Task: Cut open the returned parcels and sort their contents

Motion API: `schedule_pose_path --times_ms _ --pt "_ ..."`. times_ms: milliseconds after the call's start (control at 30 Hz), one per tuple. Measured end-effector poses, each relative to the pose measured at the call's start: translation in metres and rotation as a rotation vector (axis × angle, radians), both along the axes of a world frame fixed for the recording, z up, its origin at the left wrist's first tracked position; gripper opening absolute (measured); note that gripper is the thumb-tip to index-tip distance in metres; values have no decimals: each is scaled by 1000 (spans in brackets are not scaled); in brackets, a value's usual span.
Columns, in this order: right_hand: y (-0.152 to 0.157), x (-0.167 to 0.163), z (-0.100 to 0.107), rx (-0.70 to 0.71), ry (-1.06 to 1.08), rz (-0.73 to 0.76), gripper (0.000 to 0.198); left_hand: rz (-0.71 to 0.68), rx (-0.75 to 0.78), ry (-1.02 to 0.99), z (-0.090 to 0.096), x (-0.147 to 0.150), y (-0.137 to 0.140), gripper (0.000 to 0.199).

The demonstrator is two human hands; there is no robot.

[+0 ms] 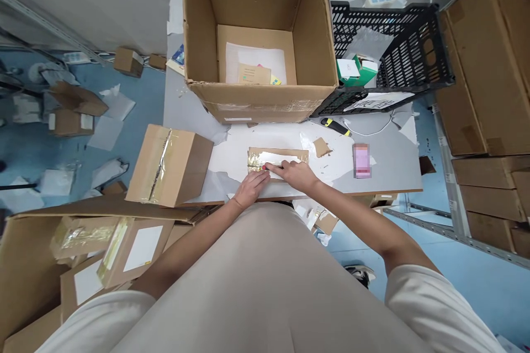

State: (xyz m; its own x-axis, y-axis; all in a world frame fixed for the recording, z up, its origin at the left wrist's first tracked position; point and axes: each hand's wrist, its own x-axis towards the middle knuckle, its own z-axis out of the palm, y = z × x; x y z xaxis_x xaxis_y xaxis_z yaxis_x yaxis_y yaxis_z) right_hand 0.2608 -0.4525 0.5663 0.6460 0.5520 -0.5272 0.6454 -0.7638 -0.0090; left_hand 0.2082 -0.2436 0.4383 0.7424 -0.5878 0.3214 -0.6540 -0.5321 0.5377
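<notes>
A small flat cardboard box [300,153] lies on the table in front of me, with shiny tape at its left end and a white strip over its top. My left hand [252,188] rests on the box's near left part, fingers stretched out and lying flat. Over the middle of the box is my right hand [297,174], index finger pointing left and the other fingers curled. A small red spot [264,167] shows at that fingertip. Something thin and dark shows under the right fingers, too small to name.
A large open carton [260,102] stands behind, with papers inside. Right of it are a black crate [414,88], a yellow-black cutter [335,126] and a pink phone-like object [362,161]. On the left sit a taped box [165,165] and a carton of parcels [28,253].
</notes>
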Motion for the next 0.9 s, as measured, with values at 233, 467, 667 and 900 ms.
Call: schedule_pose_path --times_ms 233,467,667,900 --pt "-10 -4 -6 -35 -3 -42 62 -15 -54 31 -2 2 1 37" --pt "-56 -8 15 -111 36 -133 66 42 -11 110 0 1 -1 37" --pt "-125 -34 35 -208 -26 -234 74 77 -14 94 0 4 -3 36" --pt "-168 -72 6 330 80 -807 52 66 117 96 32 12 -12 31"
